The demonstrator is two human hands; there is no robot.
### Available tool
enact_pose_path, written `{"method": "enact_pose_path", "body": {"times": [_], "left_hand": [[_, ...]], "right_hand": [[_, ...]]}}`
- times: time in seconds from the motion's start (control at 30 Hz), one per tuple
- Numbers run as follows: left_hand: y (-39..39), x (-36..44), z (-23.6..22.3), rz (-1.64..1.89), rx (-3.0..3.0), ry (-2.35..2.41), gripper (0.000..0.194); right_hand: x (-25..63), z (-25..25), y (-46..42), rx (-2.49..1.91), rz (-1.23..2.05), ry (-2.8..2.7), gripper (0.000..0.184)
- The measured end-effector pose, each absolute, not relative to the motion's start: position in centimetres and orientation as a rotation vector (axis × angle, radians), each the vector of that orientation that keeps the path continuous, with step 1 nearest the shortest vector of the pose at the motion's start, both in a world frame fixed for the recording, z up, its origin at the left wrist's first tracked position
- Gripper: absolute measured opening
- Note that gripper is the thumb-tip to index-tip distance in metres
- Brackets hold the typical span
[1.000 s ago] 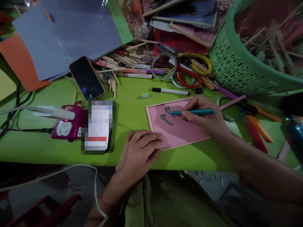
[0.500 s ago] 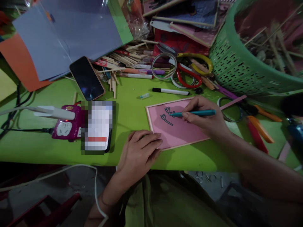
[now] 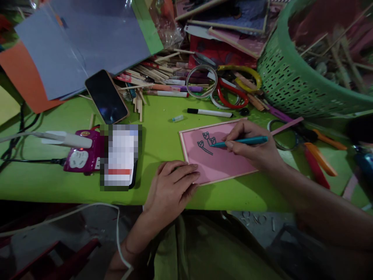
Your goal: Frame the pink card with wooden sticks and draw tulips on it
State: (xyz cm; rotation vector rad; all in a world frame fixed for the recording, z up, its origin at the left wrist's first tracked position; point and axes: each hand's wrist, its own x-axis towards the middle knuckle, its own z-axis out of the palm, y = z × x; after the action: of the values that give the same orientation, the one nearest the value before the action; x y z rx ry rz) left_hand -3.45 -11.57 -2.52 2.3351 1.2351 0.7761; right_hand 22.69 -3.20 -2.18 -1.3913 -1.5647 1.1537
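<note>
A pink card (image 3: 224, 167) with a pale stick border lies on the green table (image 3: 157, 136). On it are three small dark tulip outlines (image 3: 206, 136), one with a long double-line stem. My right hand (image 3: 250, 142) pinches a teal pen (image 3: 252, 140), its tip touching the card just below the rightmost flower. My left hand (image 3: 175, 184) lies flat, fingers stretched out, with its fingertips on the card's lower left corner. A black-and-white marker (image 3: 210, 113) and a small clear pen cap (image 3: 177, 118) lie beyond the card.
Two phones, one dark (image 3: 107, 97) and one with a blurred screen (image 3: 121, 155), lie left beside a magenta power socket (image 3: 83, 153) with cables. Sticks, pens, tape rolls and scissors (image 3: 233, 97) crowd the back. A green basket (image 3: 276, 77) stands back right; pliers (image 3: 320, 159) lie right.
The third flower, only a few partial curves before, now has a full tulip outline. The pen tip has shifted slightly down and right. My left hand has stayed still.
</note>
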Motion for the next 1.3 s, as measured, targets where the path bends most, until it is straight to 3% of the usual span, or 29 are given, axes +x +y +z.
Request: {"method": "enact_pose_path", "body": {"times": [0.47, 1.3], "left_hand": [[-11.57, -3.45, -2.49, 0.787, 2.333, 1.239, 0.019], [-11.49, -3.47, -2.48, 0.776, 2.342, 1.233, 0.019]], "right_hand": [[23.01, -2.47, -3.2, -1.358, 1.207, -1.509, 0.016], [23.15, -2.23, -3.3, -1.342, 1.233, -1.565, 0.019]]}}
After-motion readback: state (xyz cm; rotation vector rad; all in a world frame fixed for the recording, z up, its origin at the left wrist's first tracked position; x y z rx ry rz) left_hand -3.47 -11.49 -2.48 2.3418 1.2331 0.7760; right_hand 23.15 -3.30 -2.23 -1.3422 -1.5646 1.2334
